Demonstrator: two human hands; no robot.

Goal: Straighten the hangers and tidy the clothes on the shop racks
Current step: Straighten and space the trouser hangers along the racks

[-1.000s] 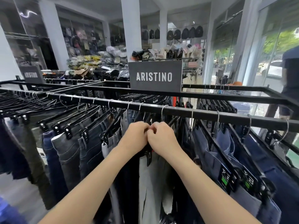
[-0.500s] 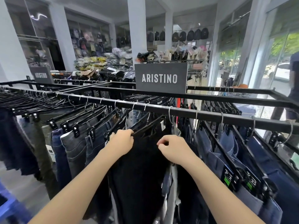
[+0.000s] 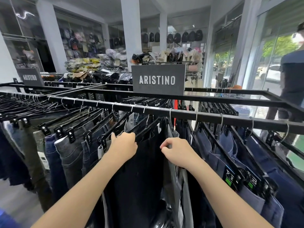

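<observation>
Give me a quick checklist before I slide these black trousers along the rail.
1. Left hand grips the black clip hanger: ok.
2. Right hand pinches the grey trousers at the top edge: ok.
3. Nearby wire hooks seated over the rail: ok.
4. Clips biting the black trousers at the waistband: cannot tell, the hand covers them.
5. Jeans on the left evenly spaced: not ok, their hangers are crowded and slanted.

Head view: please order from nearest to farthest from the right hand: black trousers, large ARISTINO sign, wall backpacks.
1. Black trousers, beside the right hand.
2. ARISTINO sign, on the rack beyond.
3. Backpacks, at the far back.
</observation>
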